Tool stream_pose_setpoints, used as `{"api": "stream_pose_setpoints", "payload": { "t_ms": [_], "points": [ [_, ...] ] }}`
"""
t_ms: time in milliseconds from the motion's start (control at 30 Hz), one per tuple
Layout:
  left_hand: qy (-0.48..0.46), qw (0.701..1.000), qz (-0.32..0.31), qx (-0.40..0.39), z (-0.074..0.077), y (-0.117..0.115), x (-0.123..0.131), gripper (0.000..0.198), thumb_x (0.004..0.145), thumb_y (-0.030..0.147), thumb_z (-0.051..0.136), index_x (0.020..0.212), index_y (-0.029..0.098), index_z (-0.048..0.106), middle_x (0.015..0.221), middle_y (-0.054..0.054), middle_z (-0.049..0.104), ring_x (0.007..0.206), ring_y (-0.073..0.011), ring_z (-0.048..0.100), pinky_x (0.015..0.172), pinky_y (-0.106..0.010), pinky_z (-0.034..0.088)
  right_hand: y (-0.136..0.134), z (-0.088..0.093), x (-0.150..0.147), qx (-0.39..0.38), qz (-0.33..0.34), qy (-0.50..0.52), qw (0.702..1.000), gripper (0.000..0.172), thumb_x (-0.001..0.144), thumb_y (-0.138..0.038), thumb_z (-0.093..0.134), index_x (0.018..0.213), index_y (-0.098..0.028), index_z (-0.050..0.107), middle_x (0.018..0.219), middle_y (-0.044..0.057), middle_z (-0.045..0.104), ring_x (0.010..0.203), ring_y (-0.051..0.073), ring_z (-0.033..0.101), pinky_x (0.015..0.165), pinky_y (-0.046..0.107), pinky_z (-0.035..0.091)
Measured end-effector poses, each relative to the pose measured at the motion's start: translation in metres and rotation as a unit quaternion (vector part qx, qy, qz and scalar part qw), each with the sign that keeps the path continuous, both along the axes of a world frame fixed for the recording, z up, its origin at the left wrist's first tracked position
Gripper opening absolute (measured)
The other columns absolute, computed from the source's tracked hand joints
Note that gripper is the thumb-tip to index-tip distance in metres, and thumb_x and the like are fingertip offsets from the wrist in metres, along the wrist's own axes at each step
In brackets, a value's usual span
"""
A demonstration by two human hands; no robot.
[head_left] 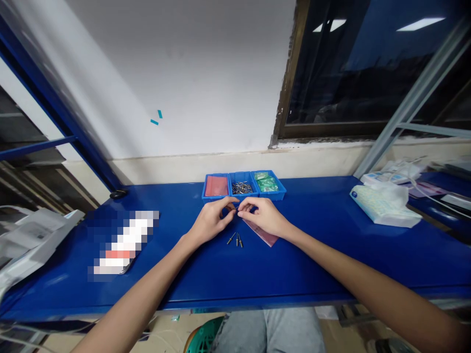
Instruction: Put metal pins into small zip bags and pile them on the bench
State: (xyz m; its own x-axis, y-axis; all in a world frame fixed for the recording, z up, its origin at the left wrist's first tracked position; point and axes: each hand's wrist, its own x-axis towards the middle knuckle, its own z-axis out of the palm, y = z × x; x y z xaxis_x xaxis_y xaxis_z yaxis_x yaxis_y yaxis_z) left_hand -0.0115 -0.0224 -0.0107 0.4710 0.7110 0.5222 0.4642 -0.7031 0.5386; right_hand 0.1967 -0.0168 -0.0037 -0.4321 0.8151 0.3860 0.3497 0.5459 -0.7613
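Note:
My left hand [215,218] and my right hand [267,215] are held close together above the blue table, in front of the small bins. On each hand the thumb and fingers are curled towards a pinch; whatever is between the fingertips is too small to make out. A reddish flat bag [263,235] lies on the table, partly hidden beneath my right hand. Three small metal pins that look like blind rivets [237,239] lie just below my fingertips. Behind the hands, a blue bin [241,194] contains many similar metal pieces.
Beside it stand a bin of red bags [216,186] and a bin of green packets [267,182]. A tissue pack [382,211] sits at the right. Leftward are a blurred-out flat item [127,240] and white equipment [37,240]. A wall backs the table [294,279].

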Motion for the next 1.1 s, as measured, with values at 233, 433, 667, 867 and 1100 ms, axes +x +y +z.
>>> {"api": "stream_pose_setpoints", "payload": {
  "t_ms": [233,433,667,867,1100],
  "points": [
    [-0.030,0.999,0.028,-0.031,0.001,0.001,0.002,0.015,0.093,0.026,0.064,0.096,0.020,0.077,0.093,-0.002,0.077,0.075,-0.0159,0.069,0.067,-0.025,0.050,0.003,-0.005,0.000,0.020,-0.034,-0.043,0.998,0.011,0.085,-0.018,0.066,0.090,-0.018,0.075,0.088,0.004,0.078,0.080,0.018,0.071,0.076,0.027,0.051],
    [-0.109,0.993,0.001,-0.035,0.003,0.003,0.003,0.012,0.086,0.031,0.074,0.088,0.020,0.078,0.096,-0.007,0.074,0.092,-0.0203,0.068,0.077,-0.030,0.051,0.002,-0.006,-0.001,-0.006,0.023,-0.006,1.000,0.012,0.089,-0.024,0.064,0.092,-0.019,0.075,0.093,0.003,0.078,0.085,0.018,0.071,0.077,0.027,0.050],
    [-0.061,0.995,0.059,-0.052,-0.004,0.007,0.001,0.020,0.091,0.032,0.066,0.105,0.018,0.071,0.083,-0.003,0.072,0.070,-0.0151,0.064,0.063,-0.025,0.048,0.016,0.004,0.007,0.199,-0.066,-0.131,0.969,0.015,0.095,-0.019,0.056,0.090,-0.018,0.071,0.095,0.007,0.071,0.096,0.022,0.061,0.091,0.038,0.047],
    [0.086,0.996,0.033,-0.007,-0.006,0.006,-0.003,0.018,0.095,0.025,0.054,0.108,0.018,0.064,0.087,-0.003,0.069,0.071,-0.0149,0.063,0.068,-0.026,0.047,0.045,0.017,0.011,0.293,-0.155,-0.266,0.905,0.027,0.100,-0.024,0.047,0.108,-0.010,0.069,0.115,0.017,0.063,0.115,0.031,0.049,0.093,0.043,0.047],
    [0.148,0.988,0.040,0.031,-0.002,0.008,-0.011,0.018,0.097,0.023,0.051,0.110,0.020,0.063,0.097,-0.005,0.070,0.073,-0.0156,0.063,0.071,-0.028,0.047,0.006,0.003,0.013,0.284,-0.065,-0.277,0.915,0.024,0.100,-0.022,0.047,0.097,-0.016,0.069,0.103,0.012,0.062,0.106,0.026,0.053,0.096,0.041,0.046]
  ]
}}
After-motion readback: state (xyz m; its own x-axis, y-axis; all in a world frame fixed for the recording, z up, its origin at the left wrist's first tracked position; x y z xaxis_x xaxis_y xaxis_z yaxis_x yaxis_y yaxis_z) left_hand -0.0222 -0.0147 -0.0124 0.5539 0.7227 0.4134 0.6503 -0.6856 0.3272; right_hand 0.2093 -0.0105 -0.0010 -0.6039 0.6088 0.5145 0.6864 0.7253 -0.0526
